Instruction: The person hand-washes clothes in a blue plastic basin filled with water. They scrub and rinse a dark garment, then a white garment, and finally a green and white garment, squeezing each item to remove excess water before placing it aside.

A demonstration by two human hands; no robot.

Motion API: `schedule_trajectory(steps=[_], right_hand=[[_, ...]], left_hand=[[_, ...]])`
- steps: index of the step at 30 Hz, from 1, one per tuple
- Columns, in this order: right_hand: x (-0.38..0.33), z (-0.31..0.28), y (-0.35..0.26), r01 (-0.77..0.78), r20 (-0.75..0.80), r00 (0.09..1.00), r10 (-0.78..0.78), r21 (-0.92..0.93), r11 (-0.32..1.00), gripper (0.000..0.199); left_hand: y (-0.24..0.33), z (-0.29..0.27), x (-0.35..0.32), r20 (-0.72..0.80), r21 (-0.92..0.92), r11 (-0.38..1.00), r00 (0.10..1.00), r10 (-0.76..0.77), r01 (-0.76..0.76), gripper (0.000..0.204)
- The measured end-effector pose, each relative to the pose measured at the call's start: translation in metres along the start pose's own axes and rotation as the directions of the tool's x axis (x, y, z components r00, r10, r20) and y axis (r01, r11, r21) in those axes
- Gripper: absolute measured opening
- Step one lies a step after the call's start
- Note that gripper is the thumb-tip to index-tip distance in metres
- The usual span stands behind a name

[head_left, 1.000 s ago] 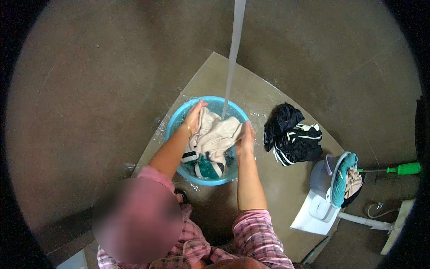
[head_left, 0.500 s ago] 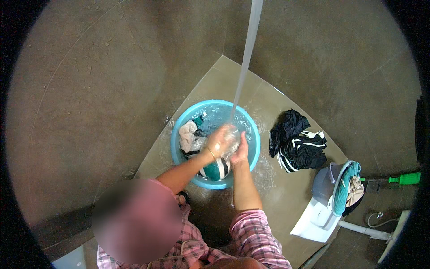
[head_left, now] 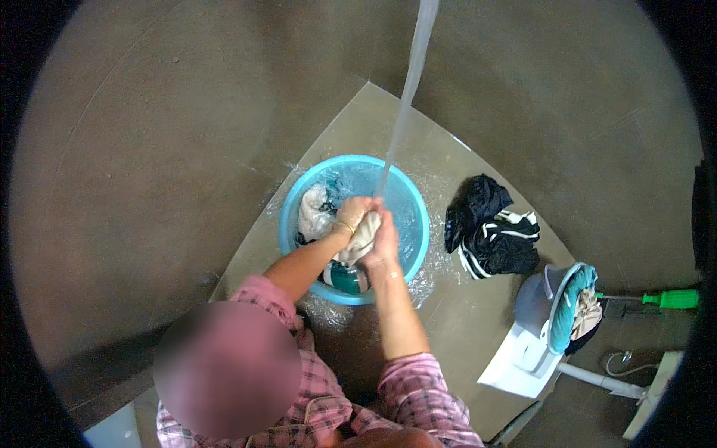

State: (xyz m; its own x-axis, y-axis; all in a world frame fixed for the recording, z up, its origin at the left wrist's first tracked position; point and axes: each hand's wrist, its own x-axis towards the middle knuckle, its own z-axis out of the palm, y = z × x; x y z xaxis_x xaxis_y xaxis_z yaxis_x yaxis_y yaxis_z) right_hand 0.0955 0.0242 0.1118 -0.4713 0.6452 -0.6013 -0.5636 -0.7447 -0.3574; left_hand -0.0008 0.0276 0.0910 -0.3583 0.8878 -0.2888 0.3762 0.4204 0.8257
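A light blue tub (head_left: 418, 194) stands on the floor with water and wet clothes in it. Above it my left hand (head_left: 354, 215), a bangle at its wrist, and my right hand (head_left: 384, 243) come together. Both are closed around a cream-coloured wet cloth (head_left: 362, 237); its exact kind does not show. The running water (head_left: 401, 127) falls onto the fingertips and hides part of them. Beside my left hand lies a whitish garment (head_left: 314, 209). Under the wrists is a green, white and black striped garment (head_left: 345, 278), half in the water.
Right of the tub, black and white clothes (head_left: 499, 239) lie piled on the tiled floor (head_left: 448, 321). Farther right a grey bucket (head_left: 535, 299) full of clothes stands by a white floor-level fixture (head_left: 508, 369). A green-handled brush-like tool (head_left: 670, 299) and a white pipe (head_left: 601, 379) are near it.
My hands have closed together under the stream, and the cream cloth now shows between them. The splash that covered them has thinned. The whole view has shifted slightly.
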Motion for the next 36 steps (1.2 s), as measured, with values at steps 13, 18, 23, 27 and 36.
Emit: schedule_trajectory(steps=[13, 18, 23, 27, 36], right_hand=[[0.008, -0.060, -0.045, 0.093, -0.054, 0.995, -0.086, 0.156, 0.983, 0.050], [0.019, -0.044, 0.006, 0.447, 0.200, 0.388, -0.900, -0.895, -0.006, 0.055], [0.023, -0.071, 0.009, 0.032, -0.108, 0.885, -0.453, -0.957, 0.289, 0.040], [0.042, -0.087, 0.023, 0.158, -0.231, 0.958, -0.168, -0.062, 0.986, 0.041], [-0.020, -0.057, 0.016, 0.150, 0.052, 0.977, -0.205, 0.511, 0.846, 0.044]], left_hand=[[-0.003, -0.054, 0.008, 0.406, -0.912, 0.098, 0.910, 0.079, 0.398, 0.044], [-0.035, -0.007, 0.000, 0.184, -0.728, 0.686, 0.967, 0.176, 0.014, 0.069], [-0.043, -0.025, 0.037, 0.557, 0.575, 0.727, 0.830, -0.011, -0.376, 0.070], [-0.053, -0.011, 0.033, -0.003, -0.004, 0.983, 0.983, 0.185, -0.185, 0.044], [0.087, 0.009, -0.121, 0.271, -0.003, 0.783, 0.753, 0.600, -0.622, 0.026]])
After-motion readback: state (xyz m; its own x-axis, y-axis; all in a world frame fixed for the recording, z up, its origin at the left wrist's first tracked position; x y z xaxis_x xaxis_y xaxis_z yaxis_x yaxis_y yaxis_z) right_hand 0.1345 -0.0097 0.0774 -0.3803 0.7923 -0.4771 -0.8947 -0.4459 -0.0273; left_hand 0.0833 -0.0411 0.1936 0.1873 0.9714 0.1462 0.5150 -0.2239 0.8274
